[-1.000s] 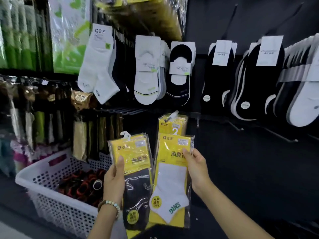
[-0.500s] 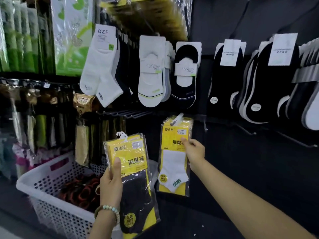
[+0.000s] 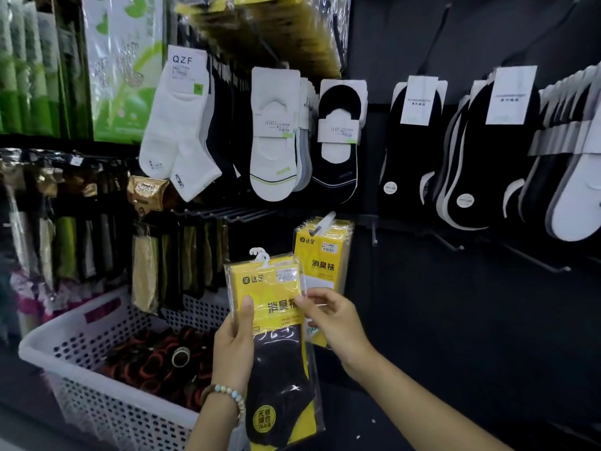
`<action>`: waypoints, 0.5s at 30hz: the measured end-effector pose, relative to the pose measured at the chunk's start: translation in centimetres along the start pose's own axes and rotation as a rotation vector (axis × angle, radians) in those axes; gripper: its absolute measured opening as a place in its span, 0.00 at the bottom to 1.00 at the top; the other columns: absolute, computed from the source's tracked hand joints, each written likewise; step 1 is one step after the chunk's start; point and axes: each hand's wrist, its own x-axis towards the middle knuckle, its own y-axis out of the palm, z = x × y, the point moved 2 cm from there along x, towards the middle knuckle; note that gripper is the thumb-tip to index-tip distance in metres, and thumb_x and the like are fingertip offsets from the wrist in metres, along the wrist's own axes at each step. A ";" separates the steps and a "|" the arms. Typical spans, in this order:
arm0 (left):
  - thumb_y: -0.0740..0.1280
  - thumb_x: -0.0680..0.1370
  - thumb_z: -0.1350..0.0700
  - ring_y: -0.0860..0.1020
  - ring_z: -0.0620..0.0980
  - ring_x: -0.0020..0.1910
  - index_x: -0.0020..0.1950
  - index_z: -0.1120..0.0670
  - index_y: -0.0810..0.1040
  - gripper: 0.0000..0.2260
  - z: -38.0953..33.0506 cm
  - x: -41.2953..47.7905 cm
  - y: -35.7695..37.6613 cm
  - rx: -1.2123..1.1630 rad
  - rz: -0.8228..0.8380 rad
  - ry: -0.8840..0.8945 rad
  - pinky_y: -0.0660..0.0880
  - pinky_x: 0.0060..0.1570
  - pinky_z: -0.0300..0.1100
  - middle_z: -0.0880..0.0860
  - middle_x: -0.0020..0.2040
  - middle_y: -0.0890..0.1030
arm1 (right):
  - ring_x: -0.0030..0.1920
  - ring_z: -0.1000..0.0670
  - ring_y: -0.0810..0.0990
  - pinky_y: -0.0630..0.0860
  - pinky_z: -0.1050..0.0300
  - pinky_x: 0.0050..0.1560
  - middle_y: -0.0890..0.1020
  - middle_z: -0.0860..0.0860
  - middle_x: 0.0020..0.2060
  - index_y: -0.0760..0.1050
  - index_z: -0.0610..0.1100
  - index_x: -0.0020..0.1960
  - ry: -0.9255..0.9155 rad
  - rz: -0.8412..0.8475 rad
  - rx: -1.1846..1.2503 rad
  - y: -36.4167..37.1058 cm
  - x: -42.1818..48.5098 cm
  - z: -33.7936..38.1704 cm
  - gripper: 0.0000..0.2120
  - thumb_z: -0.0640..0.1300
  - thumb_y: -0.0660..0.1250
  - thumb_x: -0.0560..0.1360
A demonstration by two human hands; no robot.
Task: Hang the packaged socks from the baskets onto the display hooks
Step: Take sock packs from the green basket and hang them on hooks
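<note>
The left hand gripped the sock packet upright by its left edge, thumb across the yellow card front, with a bead bracelet on the wrist. The right hand pinched the packet's right edge between thumb and fingertips. The packet was held in the air in front of the display wall, its white plastic hanger on top. Just behind it, matching hanging packets sat on a hook. A white basket stood to the left, and bare hooks jutted out at right.
</note>
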 end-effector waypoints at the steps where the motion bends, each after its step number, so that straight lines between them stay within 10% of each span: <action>1: 0.60 0.68 0.34 0.79 0.38 0.40 0.42 0.50 0.76 0.20 0.1 -0.1 0.3 -0.032 0.030 -0.016 0.72 0.44 0.37 0.42 0.39 0.81 | 0.47 0.51 0.82 0.78 0.66 0.42 0.84 0.47 0.47 0.79 0.43 0.52 -0.003 -0.012 0.017 0.0 -0.3 0.2 0.14 0.49 0.73 0.70; 5: 0.66 0.65 0.36 0.82 0.52 0.50 0.52 0.49 0.80 0.23 -0.2 -0.5 0.8 -0.100 0.084 -0.084 0.75 0.56 0.56 0.50 0.48 0.84 | 0.47 0.46 0.84 0.81 0.55 0.48 0.85 0.42 0.45 0.79 0.36 0.48 -0.009 -0.029 0.092 -0.8 -1.1 0.3 0.14 0.45 0.75 0.69; 12: 0.56 0.70 0.33 0.72 0.32 0.45 0.46 0.41 0.73 0.15 -0.5 -0.4 0.5 0.020 0.035 -0.041 0.68 0.53 0.36 0.33 0.42 0.76 | 0.53 0.47 0.83 0.78 0.51 0.58 0.85 0.46 0.48 0.77 0.40 0.57 0.077 -0.041 0.183 -2.2 -1.1 -0.8 0.14 0.45 0.70 0.74; 15: 0.55 0.71 0.35 0.62 0.34 0.33 0.37 0.42 0.65 0.12 -0.7 0.2 -0.7 0.117 -0.017 0.005 0.62 0.36 0.32 0.39 0.34 0.64 | 0.55 0.42 0.82 0.74 0.43 0.63 0.85 0.44 0.48 0.78 0.39 0.53 0.115 -0.131 0.197 -3.3 -0.4 -1.2 0.09 0.43 0.67 0.77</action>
